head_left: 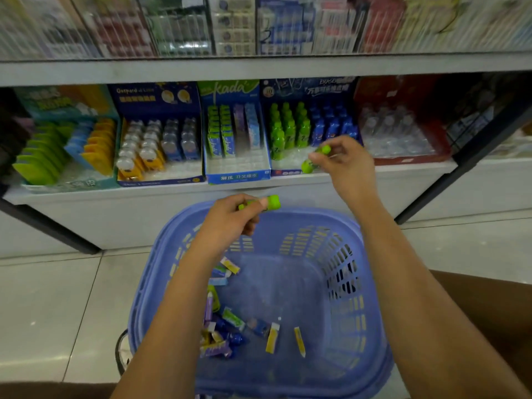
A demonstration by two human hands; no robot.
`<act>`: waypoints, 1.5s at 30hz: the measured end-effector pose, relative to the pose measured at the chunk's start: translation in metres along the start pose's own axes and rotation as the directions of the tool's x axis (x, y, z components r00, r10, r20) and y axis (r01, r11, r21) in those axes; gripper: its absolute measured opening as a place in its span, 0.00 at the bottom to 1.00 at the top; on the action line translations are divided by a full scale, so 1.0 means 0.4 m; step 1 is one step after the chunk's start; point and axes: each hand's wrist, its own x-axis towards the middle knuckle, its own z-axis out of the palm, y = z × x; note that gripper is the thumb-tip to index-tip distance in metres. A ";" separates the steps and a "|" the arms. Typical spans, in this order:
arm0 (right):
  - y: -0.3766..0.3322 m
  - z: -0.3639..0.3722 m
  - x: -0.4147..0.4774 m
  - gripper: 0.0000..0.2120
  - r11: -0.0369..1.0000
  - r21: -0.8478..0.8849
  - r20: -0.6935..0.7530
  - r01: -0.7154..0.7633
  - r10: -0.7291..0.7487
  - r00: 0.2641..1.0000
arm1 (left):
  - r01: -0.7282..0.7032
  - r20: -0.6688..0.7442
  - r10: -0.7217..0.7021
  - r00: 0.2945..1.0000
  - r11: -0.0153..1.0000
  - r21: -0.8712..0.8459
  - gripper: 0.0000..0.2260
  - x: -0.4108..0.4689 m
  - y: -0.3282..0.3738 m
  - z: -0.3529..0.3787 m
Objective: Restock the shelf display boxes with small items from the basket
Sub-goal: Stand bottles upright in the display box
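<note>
I'd hold the small green bottle-shaped plastic item (273,202) in my left hand (230,223) above the far rim of the blue slotted plastic basket (316,216), and first stand my right hand's (345,162) matching green item (312,161) upright in the green row of the dark-blue cardboard display box (311,89) beyond the basket. Each item is pinched between thumb and curled fingers, ends protruding.

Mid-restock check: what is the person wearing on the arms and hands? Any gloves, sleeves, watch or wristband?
Nothing worn shows. The left hand and right hand are gloveless. Neither wrist carries a watch or band, and the left forearm and right forearm are uncovered down to the frame edge: no sleeve in view. No ring visible, though the picture is soft.
</note>
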 end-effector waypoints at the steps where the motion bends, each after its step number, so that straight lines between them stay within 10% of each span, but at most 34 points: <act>1: -0.005 0.006 0.028 0.11 0.998 -0.048 0.015 0.036 -0.035 0.999 | -0.036 -0.025 0.038 0.999 0.996 0.076 0.06 -0.003 0.003 -0.009; 13: 0.020 0.087 0.182 0.15 0.864 -0.384 0.223 0.326 -0.256 0.941 | -0.059 -0.090 0.076 0.993 0.983 0.173 0.06 0.013 -0.042 -0.075; 19: 0.021 0.109 0.215 0.19 0.878 -0.423 0.265 0.224 -0.117 0.957 | -0.003 -0.018 0.001 1.000 0.991 -0.130 0.07 0.032 -0.024 -0.056; 26: -0.003 0.096 0.192 0.25 0.841 -0.502 0.302 0.201 -0.048 0.952 | -0.066 -0.029 0.065 0.997 0.998 -0.023 0.09 0.029 0.004 -0.037; 30: -0.043 0.074 0.087 0.17 0.945 -0.317 0.080 0.079 -0.057 0.995 | -0.158 -0.111 0.168 0.979 0.983 0.095 0.08 0.021 0.018 -0.021; 36: -0.108 0.066 -0.035 0.12 0.985 0.114 0.487 -0.132 0.060 0.872 | -0.248 -0.109 0.263 0.959 0.960 0.131 0.08 0.029 0.044 0.031; 45: -0.073 -0.020 0.087 0.08 0.995 -0.050 -0.001 0.087 -0.087 0.996 | -0.411 0.099 0.425 0.900 0.747 0.523 0.26 0.107 0.076 0.125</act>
